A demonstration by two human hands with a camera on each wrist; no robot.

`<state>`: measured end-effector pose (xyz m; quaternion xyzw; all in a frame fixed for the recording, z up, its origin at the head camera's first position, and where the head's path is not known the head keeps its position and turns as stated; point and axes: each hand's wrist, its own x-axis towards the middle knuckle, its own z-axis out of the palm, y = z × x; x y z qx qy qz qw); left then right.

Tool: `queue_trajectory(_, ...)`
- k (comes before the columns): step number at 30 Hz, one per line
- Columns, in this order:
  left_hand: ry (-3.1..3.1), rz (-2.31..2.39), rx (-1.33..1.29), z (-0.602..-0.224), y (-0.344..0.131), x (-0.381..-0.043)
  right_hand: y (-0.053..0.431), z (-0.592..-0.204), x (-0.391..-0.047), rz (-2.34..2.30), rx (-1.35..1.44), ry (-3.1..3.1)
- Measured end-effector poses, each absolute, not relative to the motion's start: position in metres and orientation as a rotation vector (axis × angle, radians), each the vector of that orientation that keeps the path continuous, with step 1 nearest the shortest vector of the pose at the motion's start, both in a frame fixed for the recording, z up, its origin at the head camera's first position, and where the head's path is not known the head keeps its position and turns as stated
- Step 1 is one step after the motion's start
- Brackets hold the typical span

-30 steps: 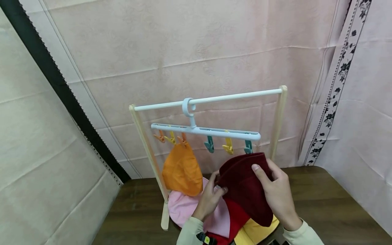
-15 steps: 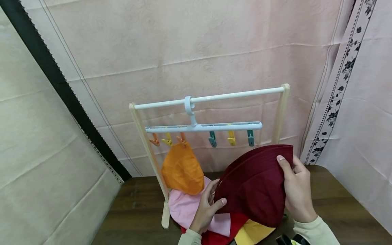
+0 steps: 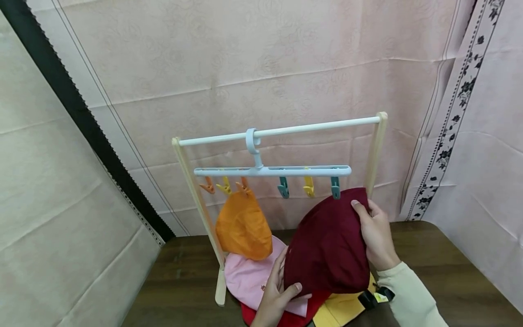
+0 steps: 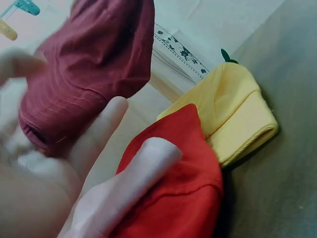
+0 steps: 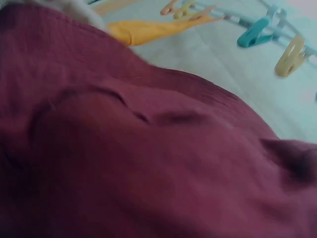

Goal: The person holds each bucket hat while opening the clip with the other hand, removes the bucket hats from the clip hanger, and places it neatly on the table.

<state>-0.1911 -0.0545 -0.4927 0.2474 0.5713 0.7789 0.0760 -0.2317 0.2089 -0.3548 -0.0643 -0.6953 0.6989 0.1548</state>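
A maroon bucket hat (image 3: 327, 245) is held up in front of the right half of a pale blue clip hanger (image 3: 286, 171). My right hand (image 3: 377, 238) pinches the hat's upper right edge, thumb in front. At its lower left edge, my left hand (image 3: 275, 295) holds it between thumb and fingers; in the left wrist view, some of that hand's fingers (image 4: 158, 158) stretch out past the cloth. The hat's top edge lies beside the rightmost green clip (image 3: 335, 188), overlapping the clip's lower end in the head view. Maroon cloth (image 5: 163, 163) fills most of the right wrist view.
An orange hat (image 3: 244, 227) hangs from an orange clip (image 3: 243, 184). Pink (image 3: 249, 277), red (image 4: 183, 183) and yellow hats (image 4: 237, 114) lie on the wooden table (image 3: 175, 281). The hanger hooks over a white rail (image 3: 318, 127) between two cream posts.
The maroon hat first swung right and away from the hanger, then came back left and up toward the rightmost clip. Both hands moved with it. The hanger tilted back to nearly level.
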Motion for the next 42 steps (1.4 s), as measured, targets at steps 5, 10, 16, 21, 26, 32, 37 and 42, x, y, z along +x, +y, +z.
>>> queue_trajectory(5,1.862,2.428,0.460,-0.495,-0.055,-0.190,0.214,-0.360,-0.253,1.892,-0.029,-2.417)
queue_trajectory(10,1.724,2.574,0.190,-0.491,-0.055,-0.191,0.214,-0.371,-0.273,1.621,0.234,-2.645)
queue_trajectory(16,1.599,2.670,0.041,-0.488,-0.054,-0.192,0.209,-0.383,-0.291,1.204,0.322,-2.696)
queue_trajectory(21,1.535,2.755,-0.067,-0.488,-0.056,-0.193,0.203,-0.397,-0.303,1.174,0.197,-2.663)
queue_trajectory(26,1.552,2.795,-0.158,-0.489,-0.057,-0.198,0.196,-0.417,-0.312,1.223,0.122,-2.584)
queue_trajectory(32,1.658,2.708,-0.235,-0.495,-0.062,-0.200,0.195,-0.440,-0.318,1.216,0.036,-2.564)
queue_trajectory(37,1.852,2.560,-0.257,-0.495,-0.070,-0.200,0.198,-0.455,-0.320,1.179,-0.033,-2.587)
queue_trajectory(42,2.048,2.424,-0.231,-0.492,-0.077,-0.202,0.199,-0.463,-0.324,1.182,-0.057,-2.600)
